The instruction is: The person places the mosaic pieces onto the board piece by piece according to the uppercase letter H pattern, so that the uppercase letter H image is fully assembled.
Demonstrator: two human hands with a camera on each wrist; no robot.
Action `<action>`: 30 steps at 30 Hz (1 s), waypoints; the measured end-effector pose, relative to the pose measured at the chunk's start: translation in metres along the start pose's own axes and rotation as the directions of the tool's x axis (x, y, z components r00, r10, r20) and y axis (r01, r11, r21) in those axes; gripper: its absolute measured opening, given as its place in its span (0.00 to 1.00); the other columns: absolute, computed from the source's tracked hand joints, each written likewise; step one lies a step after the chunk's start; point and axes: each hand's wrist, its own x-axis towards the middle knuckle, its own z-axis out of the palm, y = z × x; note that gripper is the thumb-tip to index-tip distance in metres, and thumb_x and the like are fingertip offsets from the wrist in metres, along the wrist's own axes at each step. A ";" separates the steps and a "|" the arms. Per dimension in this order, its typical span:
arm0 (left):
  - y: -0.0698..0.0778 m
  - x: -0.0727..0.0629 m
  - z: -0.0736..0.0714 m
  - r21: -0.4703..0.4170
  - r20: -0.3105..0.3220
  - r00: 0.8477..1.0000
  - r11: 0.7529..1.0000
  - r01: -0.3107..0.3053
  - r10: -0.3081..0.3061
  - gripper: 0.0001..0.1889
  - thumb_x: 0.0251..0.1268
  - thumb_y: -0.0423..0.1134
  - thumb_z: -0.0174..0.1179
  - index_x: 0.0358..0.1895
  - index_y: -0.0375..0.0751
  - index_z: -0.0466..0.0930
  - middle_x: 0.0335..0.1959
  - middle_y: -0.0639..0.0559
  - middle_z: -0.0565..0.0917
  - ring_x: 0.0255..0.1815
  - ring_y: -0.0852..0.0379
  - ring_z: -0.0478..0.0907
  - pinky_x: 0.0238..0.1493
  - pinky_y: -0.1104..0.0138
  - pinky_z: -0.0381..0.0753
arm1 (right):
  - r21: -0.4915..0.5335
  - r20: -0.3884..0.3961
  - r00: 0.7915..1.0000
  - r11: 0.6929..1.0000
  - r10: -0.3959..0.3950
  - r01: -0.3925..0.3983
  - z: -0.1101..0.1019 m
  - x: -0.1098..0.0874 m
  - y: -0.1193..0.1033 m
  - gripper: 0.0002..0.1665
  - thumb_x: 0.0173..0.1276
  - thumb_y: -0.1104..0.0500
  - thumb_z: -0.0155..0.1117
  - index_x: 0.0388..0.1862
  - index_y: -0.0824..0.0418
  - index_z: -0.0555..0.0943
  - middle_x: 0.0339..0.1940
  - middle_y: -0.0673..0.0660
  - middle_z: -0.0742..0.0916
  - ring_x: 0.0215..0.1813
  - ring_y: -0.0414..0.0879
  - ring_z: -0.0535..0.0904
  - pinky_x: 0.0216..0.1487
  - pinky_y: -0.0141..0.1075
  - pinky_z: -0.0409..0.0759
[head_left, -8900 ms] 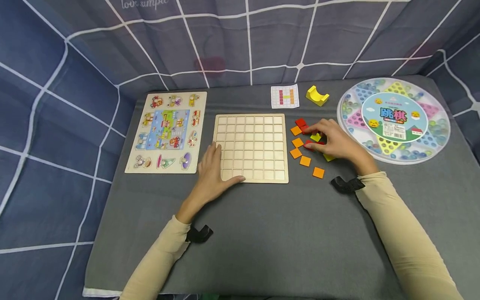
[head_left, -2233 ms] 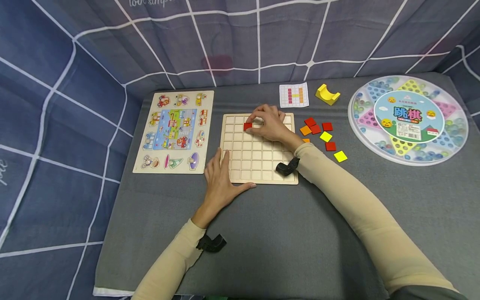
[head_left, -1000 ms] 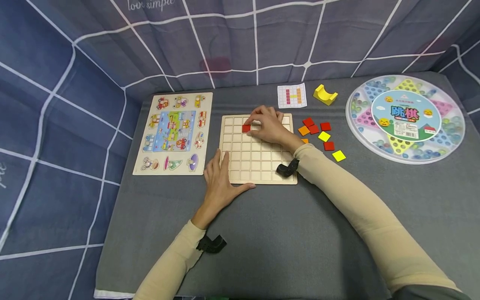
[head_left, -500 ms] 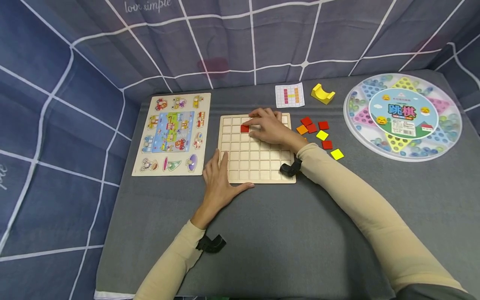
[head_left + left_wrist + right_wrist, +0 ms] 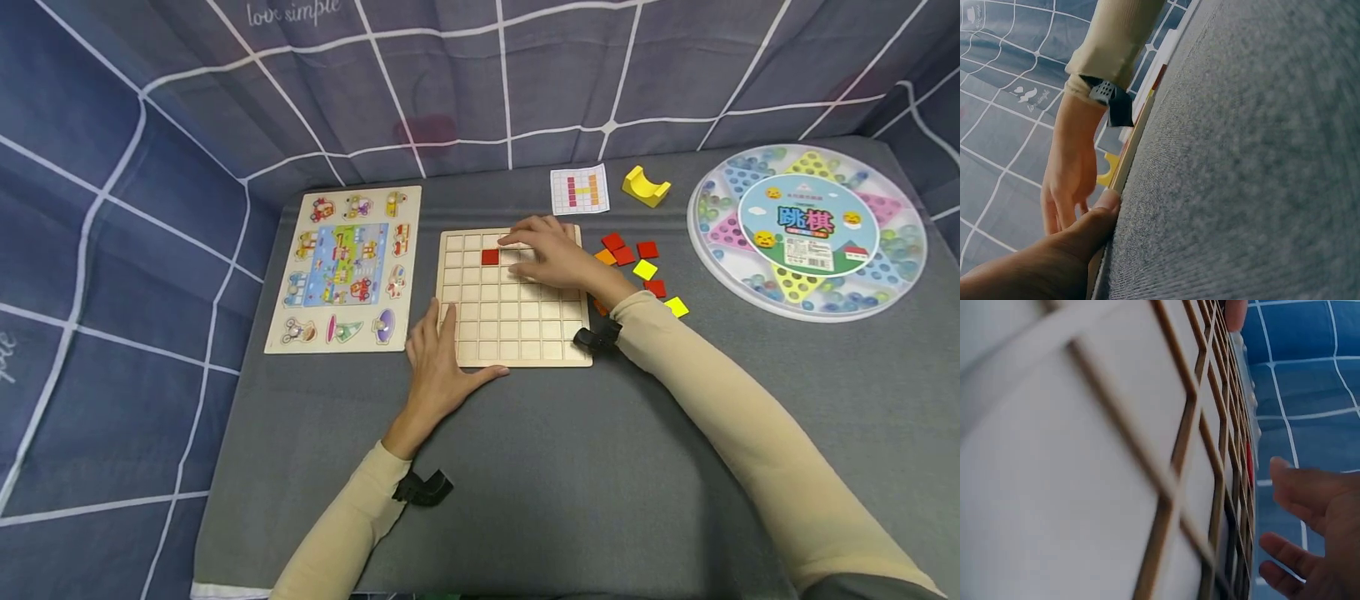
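Note:
A square wooden grid board (image 5: 521,298) lies on the cloth-covered table, with one red square tile (image 5: 490,257) in a cell of its upper left part. My left hand (image 5: 438,367) rests at the board's lower left corner, fingers straight over the left side and thumb along the front edge. Over the board's upper right part, my right hand (image 5: 551,254) hovers just right of the red tile. Its thumb (image 5: 1310,487) and fingers are spread apart with nothing between them in the right wrist view.
Loose red, orange and yellow tiles (image 5: 643,270) lie right of the board, partly under my right forearm. Behind stand a printed pattern card (image 5: 580,190) and a yellow curved block (image 5: 646,187). A picture puzzle (image 5: 343,269) lies left, a round marble game box (image 5: 807,233) right.
My right hand went from the loose tiles to the board and pressed a red tile into a cell. Now it has let go and drawn slightly right. My left hand stays at the corner.

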 end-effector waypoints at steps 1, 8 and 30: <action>0.000 0.000 0.000 -0.002 0.000 1.000 1.000 0.000 0.000 0.64 0.35 0.64 0.78 0.75 0.35 0.56 0.77 0.32 0.52 0.72 0.33 0.52 0.65 0.38 0.50 | 0.013 -0.014 1.000 1.000 -0.002 0.002 -0.003 -0.004 0.002 0.26 0.67 0.51 0.67 0.64 0.51 0.78 0.69 0.58 0.73 0.68 0.56 0.61 0.57 0.53 0.54; 0.000 0.000 0.001 -0.023 -0.013 1.000 1.000 -0.002 0.002 0.63 0.35 0.64 0.78 0.75 0.34 0.57 0.77 0.32 0.52 0.72 0.32 0.52 0.65 0.38 0.49 | 0.077 -0.136 0.991 0.997 0.014 -0.004 -0.033 -0.045 0.024 0.22 0.65 0.57 0.70 0.57 0.59 0.81 0.60 0.62 0.78 0.61 0.59 0.65 0.56 0.54 0.56; -0.002 0.000 0.003 -0.026 -0.003 1.000 1.000 0.001 -0.001 0.64 0.34 0.64 0.78 0.75 0.34 0.56 0.77 0.32 0.51 0.72 0.32 0.51 0.66 0.37 0.47 | 0.045 -0.222 0.951 0.976 0.217 -0.212 -0.053 -0.111 0.085 0.19 0.61 0.60 0.73 0.50 0.65 0.82 0.57 0.65 0.74 0.57 0.63 0.62 0.55 0.55 0.59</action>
